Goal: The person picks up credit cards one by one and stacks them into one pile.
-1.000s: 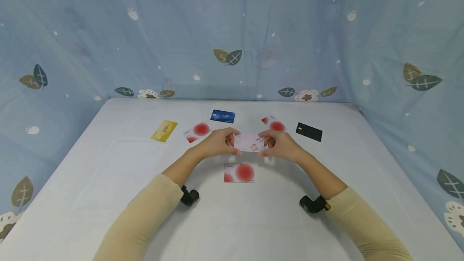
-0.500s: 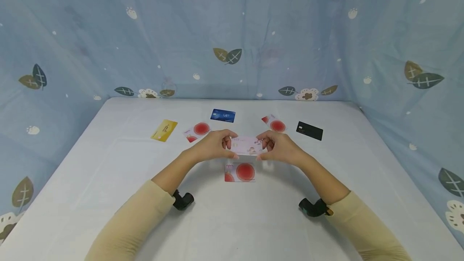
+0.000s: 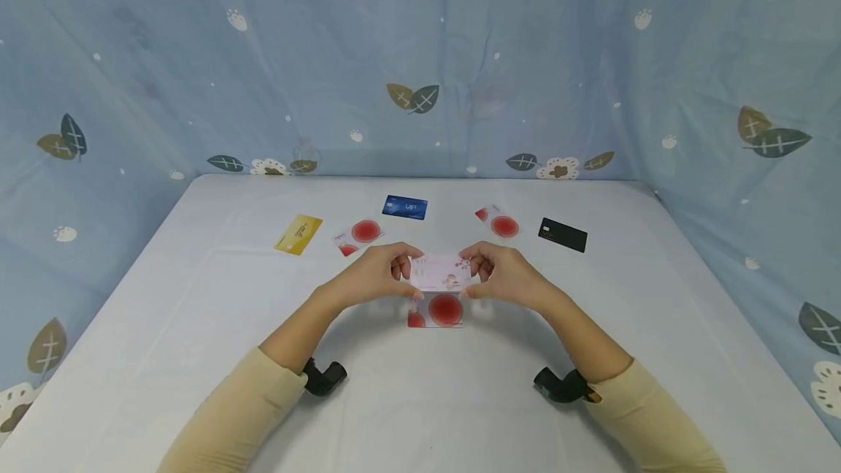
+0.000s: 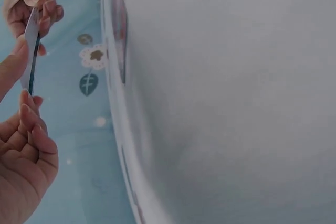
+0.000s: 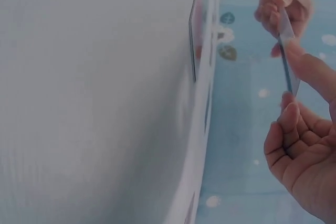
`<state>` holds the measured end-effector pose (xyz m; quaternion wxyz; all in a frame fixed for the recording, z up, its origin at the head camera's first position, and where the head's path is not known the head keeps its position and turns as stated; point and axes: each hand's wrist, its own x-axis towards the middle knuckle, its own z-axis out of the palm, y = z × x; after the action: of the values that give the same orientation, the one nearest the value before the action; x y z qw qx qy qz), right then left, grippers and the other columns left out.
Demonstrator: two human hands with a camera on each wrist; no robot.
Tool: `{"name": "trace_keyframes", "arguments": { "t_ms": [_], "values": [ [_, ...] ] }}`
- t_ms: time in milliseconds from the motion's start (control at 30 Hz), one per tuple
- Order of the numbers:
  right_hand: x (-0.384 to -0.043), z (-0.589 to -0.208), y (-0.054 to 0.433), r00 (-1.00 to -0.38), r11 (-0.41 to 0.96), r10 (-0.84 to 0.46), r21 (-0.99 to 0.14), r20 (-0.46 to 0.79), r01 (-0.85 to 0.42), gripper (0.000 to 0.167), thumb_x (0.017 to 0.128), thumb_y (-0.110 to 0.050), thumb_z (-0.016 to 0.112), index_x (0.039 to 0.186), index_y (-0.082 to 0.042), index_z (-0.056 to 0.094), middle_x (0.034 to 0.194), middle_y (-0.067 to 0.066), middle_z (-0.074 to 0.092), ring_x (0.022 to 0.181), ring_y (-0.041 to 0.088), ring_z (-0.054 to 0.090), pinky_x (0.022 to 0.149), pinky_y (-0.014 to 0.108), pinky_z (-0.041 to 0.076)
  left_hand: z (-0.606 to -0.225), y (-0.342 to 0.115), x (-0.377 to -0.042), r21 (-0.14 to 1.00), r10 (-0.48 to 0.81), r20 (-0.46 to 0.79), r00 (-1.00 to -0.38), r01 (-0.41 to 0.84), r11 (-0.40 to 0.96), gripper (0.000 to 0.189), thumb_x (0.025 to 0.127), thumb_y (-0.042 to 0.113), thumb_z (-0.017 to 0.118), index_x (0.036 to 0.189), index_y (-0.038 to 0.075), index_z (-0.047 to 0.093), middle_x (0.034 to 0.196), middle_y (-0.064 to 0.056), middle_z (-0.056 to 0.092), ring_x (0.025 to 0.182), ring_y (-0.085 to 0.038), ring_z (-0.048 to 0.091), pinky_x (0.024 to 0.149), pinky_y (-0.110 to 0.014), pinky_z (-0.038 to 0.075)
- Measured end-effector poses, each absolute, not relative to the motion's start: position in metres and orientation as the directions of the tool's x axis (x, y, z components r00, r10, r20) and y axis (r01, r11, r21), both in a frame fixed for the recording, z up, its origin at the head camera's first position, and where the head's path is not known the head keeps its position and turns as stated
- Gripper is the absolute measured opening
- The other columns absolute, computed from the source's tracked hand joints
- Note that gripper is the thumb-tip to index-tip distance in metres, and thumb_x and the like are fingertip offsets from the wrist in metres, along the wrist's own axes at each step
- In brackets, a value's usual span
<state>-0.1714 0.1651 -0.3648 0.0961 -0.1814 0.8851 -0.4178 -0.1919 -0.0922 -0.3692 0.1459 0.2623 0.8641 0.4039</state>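
Observation:
A pale pink VIP card (image 3: 439, 274) with a small floral print is held up level between both hands. My left hand (image 3: 381, 274) pinches its left end between thumb and fingers, and my right hand (image 3: 504, 276) pinches its right end the same way. Both wrist views show the card (image 4: 31, 45) edge-on, raised off the table. Just in front of it on the table lies a white card with a red circle (image 3: 445, 310), its upper edge overlapped by the held card in the head view. The right wrist view shows that same table card (image 5: 197, 35) from low down.
On the white table (image 3: 427, 400) behind the hands lie a gold card (image 3: 298, 234), a blue VIP card (image 3: 404, 207), a black card (image 3: 563, 235) and two more red-circle cards, one at left (image 3: 365, 231) and one at right (image 3: 504, 226). A patterned blue curtain (image 3: 420, 42) rises behind.
Both hands have brought the pink card nearer the front and slightly left, so it now overlaps the red-circle card's upper edge in the head view. The cards on the table have stayed put.

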Motion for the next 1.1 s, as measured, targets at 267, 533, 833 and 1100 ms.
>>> {"name": "trace_keyframes", "arguments": {
  "t_ms": [267,533,833,1100],
  "values": [
    [-0.161,-0.367,0.160,-0.917,0.583,-0.397,-0.780,-0.027,-0.229,0.056,0.067,-0.019,0.086,0.115,-0.004,0.061,0.084,0.007,0.056,0.072,0.018,0.049,0.058,0.021,0.043,-0.371,-0.096,-0.181,0.774,0.564,-0.040,-0.825,0.331,0.539,0.059,0.072,0.022,0.082,0.124,0.010,0.058,0.084,0.001,0.056,0.078,-0.016,0.051,0.064,-0.027,0.043],
    [-0.151,-0.370,0.162,-0.905,0.600,-0.425,-0.754,-0.016,-0.268,0.056,0.069,-0.019,0.085,0.117,-0.003,0.061,0.087,0.008,0.058,0.072,0.017,0.050,0.058,0.021,0.044,-0.373,-0.095,-0.173,0.774,0.586,-0.038,-0.809,0.347,0.529,0.061,0.073,0.023,0.082,0.126,0.007,0.057,0.084,0.001,0.056,0.078,-0.015,0.051,0.065,-0.025,0.044],
    [-0.152,-0.375,0.164,-0.880,0.605,-0.475,-0.726,0.001,-0.327,0.059,0.071,-0.023,0.084,0.121,-0.002,0.060,0.088,0.008,0.060,0.069,0.013,0.049,0.055,0.021,0.042,-0.378,-0.096,-0.169,0.791,0.567,-0.039,-0.822,0.321,0.520,0.064,0.072,0.021,0.083,0.129,0.005,0.056,0.085,0.001,0.056,0.080,-0.016,0.052,0.067,-0.026,0.046],
    [-0.151,-0.377,0.167,-0.881,0.609,-0.473,-0.720,0.006,-0.332,0.055,0.070,-0.024,0.085,0.116,-0.002,0.063,0.084,0.006,0.061,0.067,0.012,0.048,0.054,0.020,0.041,-0.382,-0.096,-0.169,0.773,0.602,-0.042,-0.798,0.356,0.525,0.065,0.074,0.023,0.081,0.131,0.004,0.054,0.085,0.001,0.056,0.082,-0.014,0.052,0.071,-0.026,0.046]
  ]
}}
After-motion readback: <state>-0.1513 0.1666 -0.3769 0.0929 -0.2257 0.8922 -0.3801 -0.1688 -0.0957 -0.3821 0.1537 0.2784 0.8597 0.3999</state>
